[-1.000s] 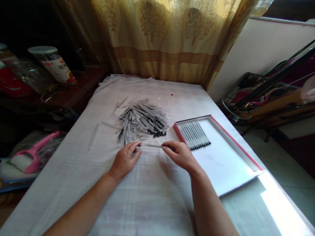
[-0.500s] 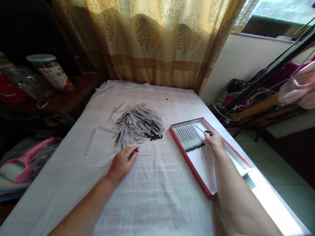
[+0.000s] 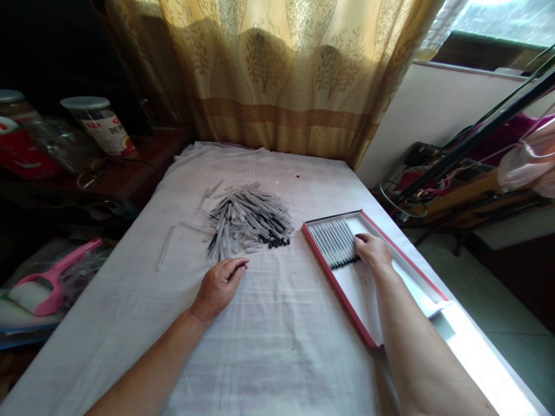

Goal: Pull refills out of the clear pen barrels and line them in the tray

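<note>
A pile of grey-and-black pens (image 3: 249, 222) lies on the white cloth (image 3: 277, 346), just beyond my left hand (image 3: 221, 283). That hand rests on the cloth with its fingers loosely bent and nothing in them. To the right sits a shallow white tray with a red rim (image 3: 338, 300). A neat row of pens (image 3: 332, 242) fills its far left end. My right hand (image 3: 373, 249) is inside the tray at the right side of that row, fingers bent down together on the outermost pen.
A loose clear tube (image 3: 165, 247) lies left of the pile. Jars (image 3: 102, 124) and a pink-handled tool (image 3: 56, 274) sit on the dark clutter at left. A yellow curtain (image 3: 281, 75) hangs behind. Cables and rods (image 3: 455, 167) crowd the right.
My right hand carried a pen from the middle of the cloth over to the tray and lowered it against the row. My left hand stayed put.
</note>
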`<move>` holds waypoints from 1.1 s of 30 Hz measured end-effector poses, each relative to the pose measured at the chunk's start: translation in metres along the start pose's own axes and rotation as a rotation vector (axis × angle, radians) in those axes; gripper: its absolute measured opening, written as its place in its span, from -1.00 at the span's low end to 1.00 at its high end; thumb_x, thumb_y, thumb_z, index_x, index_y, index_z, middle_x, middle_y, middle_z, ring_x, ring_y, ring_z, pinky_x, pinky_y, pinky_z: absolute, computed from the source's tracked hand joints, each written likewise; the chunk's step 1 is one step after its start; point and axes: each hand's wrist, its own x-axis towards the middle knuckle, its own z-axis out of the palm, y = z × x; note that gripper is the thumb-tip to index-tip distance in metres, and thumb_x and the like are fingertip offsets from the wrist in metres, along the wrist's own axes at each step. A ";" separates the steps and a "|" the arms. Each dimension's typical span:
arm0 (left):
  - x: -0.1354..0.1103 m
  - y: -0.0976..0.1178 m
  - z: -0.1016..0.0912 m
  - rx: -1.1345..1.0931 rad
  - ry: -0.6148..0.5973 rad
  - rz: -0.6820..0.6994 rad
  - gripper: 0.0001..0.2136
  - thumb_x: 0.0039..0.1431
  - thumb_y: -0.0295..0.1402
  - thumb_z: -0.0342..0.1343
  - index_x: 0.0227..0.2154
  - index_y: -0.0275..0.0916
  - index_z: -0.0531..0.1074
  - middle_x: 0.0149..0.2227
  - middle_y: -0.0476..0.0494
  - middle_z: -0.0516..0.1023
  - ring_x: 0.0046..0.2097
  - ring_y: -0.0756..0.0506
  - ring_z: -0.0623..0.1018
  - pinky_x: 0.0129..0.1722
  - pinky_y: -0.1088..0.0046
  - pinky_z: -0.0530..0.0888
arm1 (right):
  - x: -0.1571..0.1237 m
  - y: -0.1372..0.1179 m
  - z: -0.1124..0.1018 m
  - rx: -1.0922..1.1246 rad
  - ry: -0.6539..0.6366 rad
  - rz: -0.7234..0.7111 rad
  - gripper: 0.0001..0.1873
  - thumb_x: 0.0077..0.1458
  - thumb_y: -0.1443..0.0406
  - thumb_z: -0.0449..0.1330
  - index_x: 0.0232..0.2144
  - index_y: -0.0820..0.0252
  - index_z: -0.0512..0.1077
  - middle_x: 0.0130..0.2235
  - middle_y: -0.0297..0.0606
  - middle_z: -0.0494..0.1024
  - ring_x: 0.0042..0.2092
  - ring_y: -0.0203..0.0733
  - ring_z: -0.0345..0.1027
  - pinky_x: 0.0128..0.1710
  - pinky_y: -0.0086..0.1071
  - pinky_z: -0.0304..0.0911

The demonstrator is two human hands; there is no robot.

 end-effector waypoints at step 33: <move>0.001 -0.004 -0.007 -0.192 0.028 -0.157 -0.80 0.24 -0.34 0.06 -0.21 -0.22 0.57 -0.33 -0.10 0.67 -0.28 -0.07 0.65 -0.20 0.45 0.56 | -0.122 -0.143 0.040 0.456 0.030 -0.509 -0.81 0.11 0.24 0.14 -0.32 0.16 0.53 -0.26 -0.17 0.62 -0.26 -0.10 0.48 -0.21 -0.29 0.31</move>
